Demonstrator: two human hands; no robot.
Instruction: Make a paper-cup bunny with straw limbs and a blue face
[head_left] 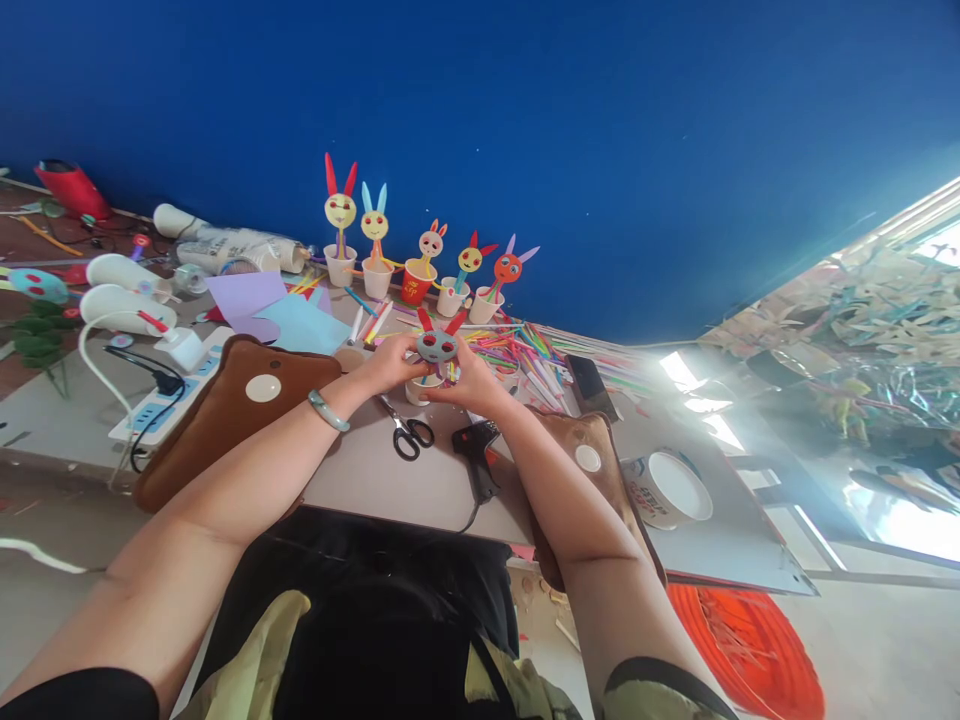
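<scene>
A paper rabbit [438, 346] with a grey round face, dark red eyes and red ears stands above a white paper cup [421, 390]. My left hand [394, 362] holds the rabbit at the left edge of its head. From the right, my right hand [476, 380] grips it around the head and stem, its thumb side close to the cup's rim. The stem is mostly hidden by my fingers. Black-handled scissors [409, 437] lie just below the cup. A black glue gun [477, 460] rests under my right forearm, partly covered.
Several finished rabbits in cups [377, 278] line the blue wall. Colourful sticks [525, 355] spread behind my right hand, near a dark phone [591, 385]. A brown cushion [225, 420] and a power strip [169, 400] are left; a paper tub [667, 488] is right.
</scene>
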